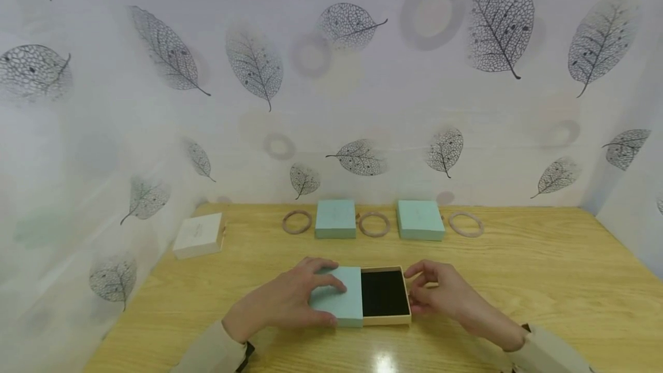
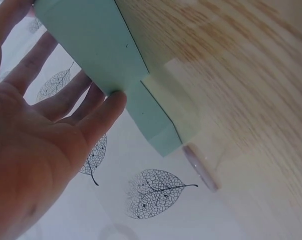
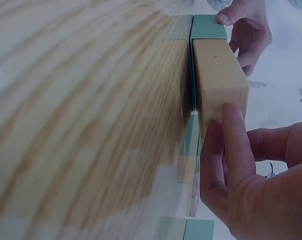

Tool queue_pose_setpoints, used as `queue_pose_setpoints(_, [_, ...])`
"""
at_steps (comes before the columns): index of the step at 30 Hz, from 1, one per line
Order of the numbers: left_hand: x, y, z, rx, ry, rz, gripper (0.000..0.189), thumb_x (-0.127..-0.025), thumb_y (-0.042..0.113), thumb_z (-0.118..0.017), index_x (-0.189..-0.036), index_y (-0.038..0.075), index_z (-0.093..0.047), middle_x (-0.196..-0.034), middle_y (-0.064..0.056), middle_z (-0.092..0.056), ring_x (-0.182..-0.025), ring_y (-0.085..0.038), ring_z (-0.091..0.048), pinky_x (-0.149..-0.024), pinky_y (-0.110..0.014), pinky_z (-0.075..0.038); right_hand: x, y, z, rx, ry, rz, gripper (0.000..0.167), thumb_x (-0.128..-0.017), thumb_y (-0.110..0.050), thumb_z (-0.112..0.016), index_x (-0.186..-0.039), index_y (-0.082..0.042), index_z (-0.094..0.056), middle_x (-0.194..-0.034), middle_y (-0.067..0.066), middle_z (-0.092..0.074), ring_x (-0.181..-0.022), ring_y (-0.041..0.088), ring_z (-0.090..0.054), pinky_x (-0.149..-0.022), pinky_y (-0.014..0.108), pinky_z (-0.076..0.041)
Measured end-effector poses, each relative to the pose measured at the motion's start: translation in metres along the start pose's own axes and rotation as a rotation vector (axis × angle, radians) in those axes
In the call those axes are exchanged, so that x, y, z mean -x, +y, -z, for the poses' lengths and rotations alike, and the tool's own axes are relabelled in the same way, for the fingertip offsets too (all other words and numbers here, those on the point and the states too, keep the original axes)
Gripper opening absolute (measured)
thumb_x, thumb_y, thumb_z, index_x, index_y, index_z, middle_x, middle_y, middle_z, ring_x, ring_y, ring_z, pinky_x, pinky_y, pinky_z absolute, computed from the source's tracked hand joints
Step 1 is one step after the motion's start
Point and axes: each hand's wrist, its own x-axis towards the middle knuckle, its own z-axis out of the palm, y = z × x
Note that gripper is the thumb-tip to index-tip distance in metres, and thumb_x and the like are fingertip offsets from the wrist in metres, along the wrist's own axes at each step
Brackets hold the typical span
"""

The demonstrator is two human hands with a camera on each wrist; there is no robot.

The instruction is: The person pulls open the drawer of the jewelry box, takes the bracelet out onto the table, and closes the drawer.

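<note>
A pale green sliding gift box (image 1: 348, 298) lies on the table with its cream drawer (image 1: 385, 320) partly out to the right. Black padding (image 1: 384, 293) lines the exposed part, and nothing lies on it. My left hand (image 1: 295, 298) grips the green sleeve (image 2: 90, 42), thumb at the near side and fingers across the top and far side. At the drawer's right end is my right hand (image 1: 445, 292), its fingers curled. In the right wrist view, fingertips (image 3: 233, 112) of that hand touch the drawer's end wall (image 3: 223, 97); any pull tab there is hidden.
Along the back stand two closed green boxes, one left (image 1: 335, 220) and one right (image 1: 420, 220). Pale purple bangles lie beside them, at left (image 1: 297, 222), middle (image 1: 374, 224) and right (image 1: 466, 224). A white box (image 1: 199, 236) sits at the far left. Leaf-printed curtain (image 1: 362, 102) surrounds the table.
</note>
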Motion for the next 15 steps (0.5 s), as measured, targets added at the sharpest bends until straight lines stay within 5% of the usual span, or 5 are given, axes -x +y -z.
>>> queue_pose_setpoints(15, [0.0007, 0.0007, 0.0003, 0.009, -0.008, 0.008, 0.044, -0.086, 0.051, -0.078, -0.126, 0.036, -0.068, -0.156, -0.003, -0.047, -0.143, -0.026, -0.045, -0.112, -0.050, -0.048, 0.0001, -0.0025, -0.0044, -0.015, 0.022, 0.001, 0.032, -0.097, 0.002, -0.060, -0.127, 0.010, -0.052, -0.096, 0.012, -0.064, -0.083, 0.020, -0.069, -0.071, 0.032, -0.064])
